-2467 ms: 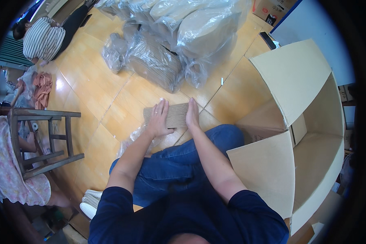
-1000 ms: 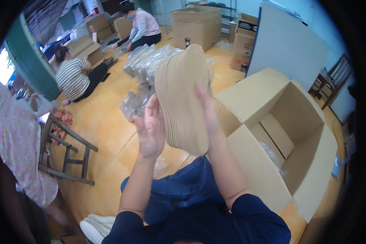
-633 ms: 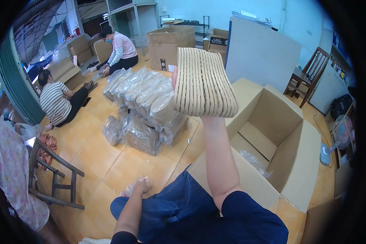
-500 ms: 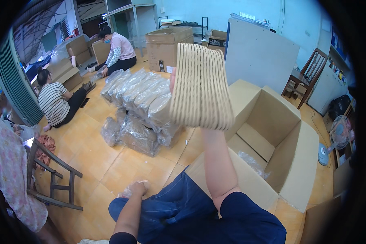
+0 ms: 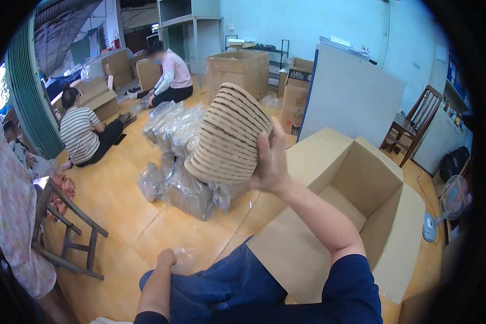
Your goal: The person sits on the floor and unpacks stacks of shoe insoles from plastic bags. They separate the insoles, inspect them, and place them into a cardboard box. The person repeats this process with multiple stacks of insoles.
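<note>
My right hand (image 5: 271,162) grips a beige woven piece with dark stripes (image 5: 229,135) by its right side and holds it up in front of me. The piece is curved and tilted; its exact kind does not show. Beside my knee, my left hand (image 5: 166,258) is closed at the edge of a clear plastic bag (image 5: 186,260). Behind the striped piece, several plastic-wrapped bundles (image 5: 189,189) are stacked on the floor, partly hidden by it.
A large open cardboard box (image 5: 386,227) stands at my right. A wooden stool (image 5: 73,232) lies tipped at the left. Two people sit on the floor at the back left, one in a striped shirt (image 5: 83,135), one in pink (image 5: 177,73). A small fan (image 5: 452,197) stands far right.
My right hand has swung the striped piece left and turned it, so a curved side now shows instead of its broad flat face. My left hand stays low with the plastic bag.
</note>
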The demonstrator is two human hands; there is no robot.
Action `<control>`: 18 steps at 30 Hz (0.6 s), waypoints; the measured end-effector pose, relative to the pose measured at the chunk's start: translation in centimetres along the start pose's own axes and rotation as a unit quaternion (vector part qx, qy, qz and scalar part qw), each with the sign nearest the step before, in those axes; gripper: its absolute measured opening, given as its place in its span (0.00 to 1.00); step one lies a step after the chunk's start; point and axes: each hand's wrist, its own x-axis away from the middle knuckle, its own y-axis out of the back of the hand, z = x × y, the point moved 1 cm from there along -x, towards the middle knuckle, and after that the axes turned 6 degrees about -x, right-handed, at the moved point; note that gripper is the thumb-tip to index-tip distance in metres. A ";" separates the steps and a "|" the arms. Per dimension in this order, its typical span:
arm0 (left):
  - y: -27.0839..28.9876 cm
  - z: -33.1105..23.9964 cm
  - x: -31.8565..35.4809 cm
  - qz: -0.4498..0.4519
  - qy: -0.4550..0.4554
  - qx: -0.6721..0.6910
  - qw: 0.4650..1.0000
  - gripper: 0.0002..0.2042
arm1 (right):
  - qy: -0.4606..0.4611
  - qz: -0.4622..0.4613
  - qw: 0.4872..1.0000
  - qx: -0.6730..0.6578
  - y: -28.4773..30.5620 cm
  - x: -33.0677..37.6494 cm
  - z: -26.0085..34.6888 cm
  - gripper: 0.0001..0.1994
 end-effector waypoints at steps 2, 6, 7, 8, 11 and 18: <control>2.4 -0.8 0.4 -0.079 -0.039 0.057 0.994 0.14 | -0.163 0.067 0.975 -0.134 -0.7 2.5 3.0 0.53; 12.1 -3.3 3.4 -0.308 -0.144 0.315 0.886 0.20 | -0.508 0.133 0.662 -0.535 -2.4 8.4 7.7 0.49; 14.9 -3.9 4.7 -0.357 -0.185 0.303 0.864 0.23 | -0.533 0.172 0.624 -0.545 -2.5 9.7 8.2 0.48; 17.5 -4.5 6.4 -0.412 -0.226 0.312 0.825 0.26 | -0.569 0.212 0.580 -0.542 -2.5 10.8 8.6 0.47; 22.4 -5.4 11.6 -0.534 -0.256 0.220 0.775 0.32 | -0.565 0.280 0.563 -0.534 -2.5 12.9 9.3 0.49; 25.0 -7.0 16.4 -0.503 -0.327 0.196 0.776 0.36 | -0.473 0.319 0.682 -0.457 -2.1 12.4 9.6 0.51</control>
